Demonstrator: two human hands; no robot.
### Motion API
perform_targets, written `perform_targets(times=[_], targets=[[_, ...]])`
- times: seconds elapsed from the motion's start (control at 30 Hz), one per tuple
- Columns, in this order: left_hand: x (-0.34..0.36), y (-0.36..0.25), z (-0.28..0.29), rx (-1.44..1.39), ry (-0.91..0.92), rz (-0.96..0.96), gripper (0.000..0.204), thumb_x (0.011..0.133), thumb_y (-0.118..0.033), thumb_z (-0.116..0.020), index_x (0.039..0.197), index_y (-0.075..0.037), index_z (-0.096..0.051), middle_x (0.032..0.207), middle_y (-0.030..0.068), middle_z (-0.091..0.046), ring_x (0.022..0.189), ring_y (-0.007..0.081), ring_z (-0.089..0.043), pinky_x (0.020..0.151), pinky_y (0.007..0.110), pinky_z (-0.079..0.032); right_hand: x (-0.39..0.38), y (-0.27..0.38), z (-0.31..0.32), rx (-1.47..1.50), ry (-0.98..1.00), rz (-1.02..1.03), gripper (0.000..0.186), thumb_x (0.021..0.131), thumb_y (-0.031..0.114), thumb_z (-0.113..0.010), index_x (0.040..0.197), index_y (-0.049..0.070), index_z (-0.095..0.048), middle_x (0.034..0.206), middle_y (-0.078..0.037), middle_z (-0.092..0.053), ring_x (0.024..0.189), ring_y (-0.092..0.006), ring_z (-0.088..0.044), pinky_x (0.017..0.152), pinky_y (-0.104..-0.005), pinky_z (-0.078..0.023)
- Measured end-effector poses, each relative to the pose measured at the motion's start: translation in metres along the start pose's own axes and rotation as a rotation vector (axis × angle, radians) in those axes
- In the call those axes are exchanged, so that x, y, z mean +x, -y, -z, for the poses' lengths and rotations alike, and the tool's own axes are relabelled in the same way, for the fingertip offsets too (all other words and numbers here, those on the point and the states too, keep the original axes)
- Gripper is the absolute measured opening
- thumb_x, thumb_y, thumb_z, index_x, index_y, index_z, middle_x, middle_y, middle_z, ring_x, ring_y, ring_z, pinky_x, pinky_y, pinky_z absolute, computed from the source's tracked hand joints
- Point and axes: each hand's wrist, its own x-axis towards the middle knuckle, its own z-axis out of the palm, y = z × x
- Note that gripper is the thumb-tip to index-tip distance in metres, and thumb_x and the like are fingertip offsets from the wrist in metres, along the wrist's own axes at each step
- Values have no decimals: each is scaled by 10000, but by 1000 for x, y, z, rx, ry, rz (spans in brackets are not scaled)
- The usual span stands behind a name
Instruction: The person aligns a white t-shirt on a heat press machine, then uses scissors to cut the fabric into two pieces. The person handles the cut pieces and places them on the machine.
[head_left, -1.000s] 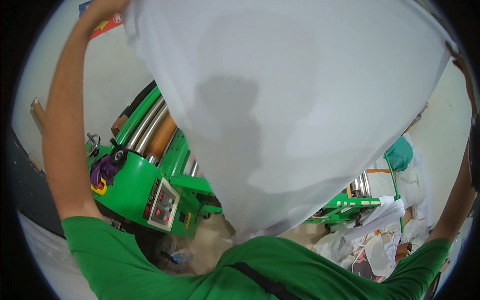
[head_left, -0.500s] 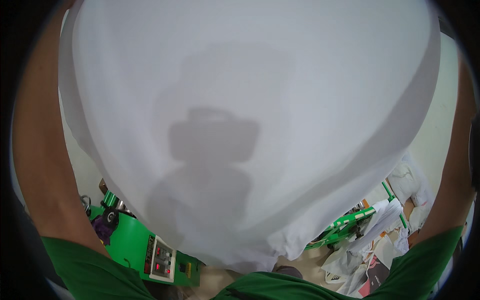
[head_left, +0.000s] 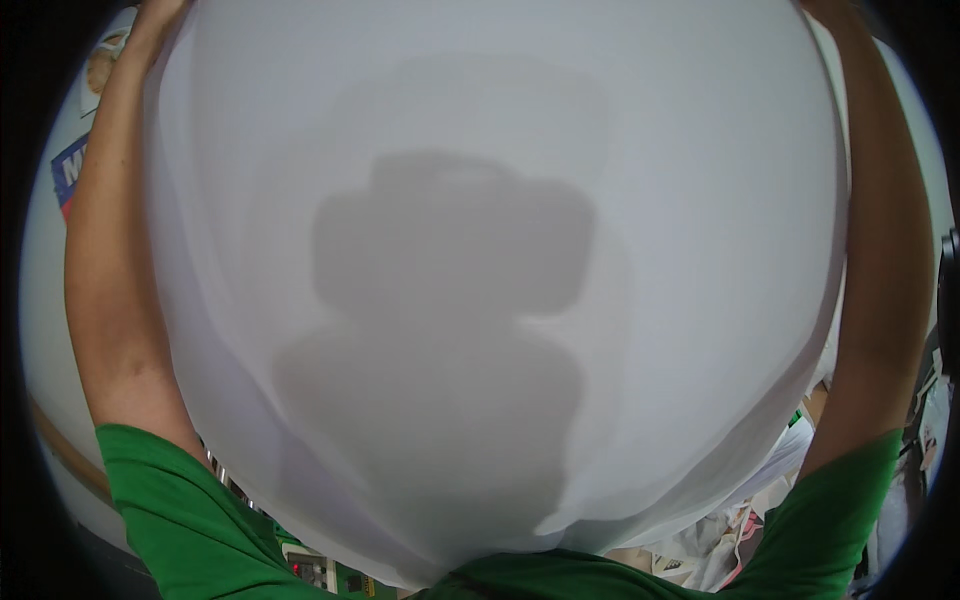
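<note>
A large white sheet of fabric [head_left: 720, 300] hangs stretched up before me and fills most of the view, with soft shadows across its middle. My left hand [head_left: 172, 12] is raised to its upper left edge, mostly cut off by the frame. At the upper right edge, my right hand [head_left: 812, 8] is likewise raised against the fabric and barely shows. The fingers of both are out of sight. My green-sleeved arms run up either side of the cloth.
Behind the fabric, a green machine's control panel [head_left: 305, 568] peeks out at bottom left. Piled papers and white scraps [head_left: 700, 540] show at lower right. A pale wall [head_left: 45, 300] with a blue poster [head_left: 68, 170] is at the left.
The fabric now spreads across more of the view, hiding most of the green machinery seen earlier. My right arm has moved inward and stands more upright; the poster has come back into view.
</note>
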Motion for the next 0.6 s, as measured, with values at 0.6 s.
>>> perform_targets(times=[0.6], targets=[[-535, 267, -392, 236, 805, 503, 168, 769, -71, -772, 930, -30, -754, 955, 159, -758, 922, 313, -727, 834, 395, -549, -526, -196, -481, 421, 1033, -862, 308, 918, 214, -731, 1116, -15, -674, 963, -120, -691, 769, -222, -704, 570, -364, -611]])
